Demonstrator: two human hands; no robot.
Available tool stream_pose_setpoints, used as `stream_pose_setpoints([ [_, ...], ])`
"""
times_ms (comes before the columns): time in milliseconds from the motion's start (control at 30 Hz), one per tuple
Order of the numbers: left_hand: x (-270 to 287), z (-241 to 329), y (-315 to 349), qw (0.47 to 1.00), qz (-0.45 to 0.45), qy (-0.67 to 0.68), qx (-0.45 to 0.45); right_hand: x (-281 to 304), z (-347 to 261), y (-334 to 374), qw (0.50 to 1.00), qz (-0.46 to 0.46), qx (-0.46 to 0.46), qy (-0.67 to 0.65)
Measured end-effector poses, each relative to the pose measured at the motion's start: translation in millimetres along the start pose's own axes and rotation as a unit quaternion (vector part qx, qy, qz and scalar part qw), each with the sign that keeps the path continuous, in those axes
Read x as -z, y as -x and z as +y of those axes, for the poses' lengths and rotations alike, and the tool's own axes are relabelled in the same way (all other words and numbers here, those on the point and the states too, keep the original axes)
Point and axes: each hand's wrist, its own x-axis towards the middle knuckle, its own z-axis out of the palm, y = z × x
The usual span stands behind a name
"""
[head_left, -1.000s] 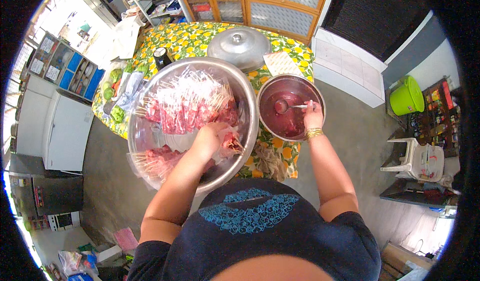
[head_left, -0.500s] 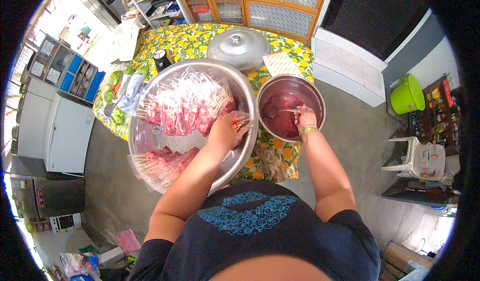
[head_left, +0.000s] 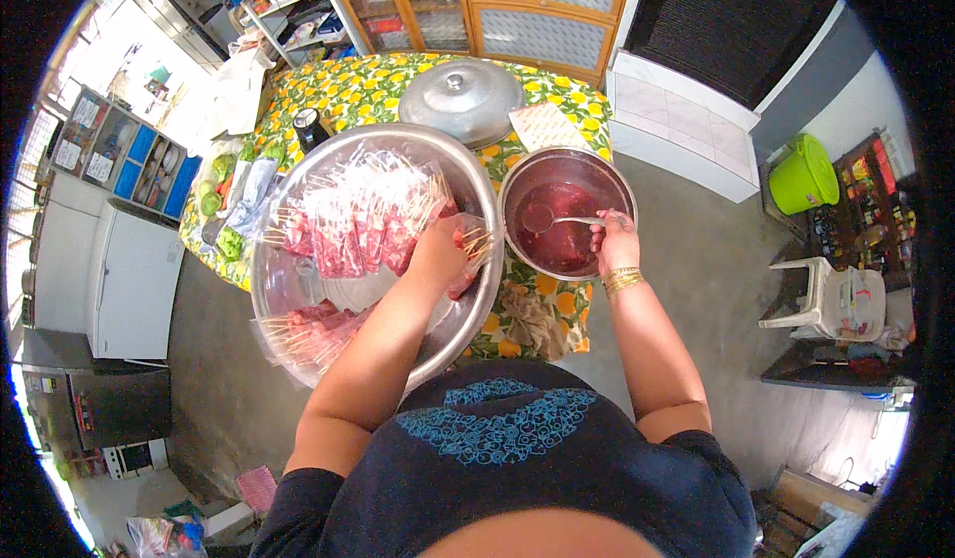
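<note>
In a wide metal basin (head_left: 485,175) lie clear plastic bags of skewered raw meat (head_left: 358,215), the stick ends poking out at their edges. At the basin's right side, my left hand (head_left: 438,255) is closed on one bag of meat skewers (head_left: 477,245). A metal pot (head_left: 625,185) of dark red liquid stands to the right of the basin. Over its near right rim, my right hand (head_left: 617,245) is closed round the handle of a ladle (head_left: 577,221). The ladle's bowl sits inside the pot, at the liquid; its exact depth is unclear.
A domed metal lid (head_left: 458,100) and a flat printed sheet (head_left: 547,127) lie behind the vessels on the lemon-print tablecloth (head_left: 348,76). Bagged vegetables (head_left: 214,195) and a dark jar (head_left: 310,128) stand left. A crumpled cloth (head_left: 534,319) lies near the front edge.
My right hand has shifted slightly right, toward the pot's rim, drawing the ladle with it. My left hand keeps its hold on the bag. The whole view has swung a little.
</note>
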Motion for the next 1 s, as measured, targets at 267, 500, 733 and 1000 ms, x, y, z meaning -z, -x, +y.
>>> stream_pose_setpoints([
  [267,-3.1,-10.4,-11.9,1.0,-0.022,0.013,0.011,-36.2,-39.0,58.4,0.993,-0.083,0.072,0.039],
  [500,-5.6,-18.4,-16.9,0.999,-0.037,-0.018,0.004,-85.7,-17.9,119.6,0.867,-0.168,0.358,0.304],
  [733,-6.7,-27.0,-16.2,0.997,-0.06,0.024,0.051,-89.7,-6.8,142.2,0.782,-0.252,0.459,0.338],
  [1000,-9.9,-26.8,-13.7,0.999,-0.023,0.002,0.04,-71.3,-5.7,99.6,0.954,-0.113,0.187,0.205],
])
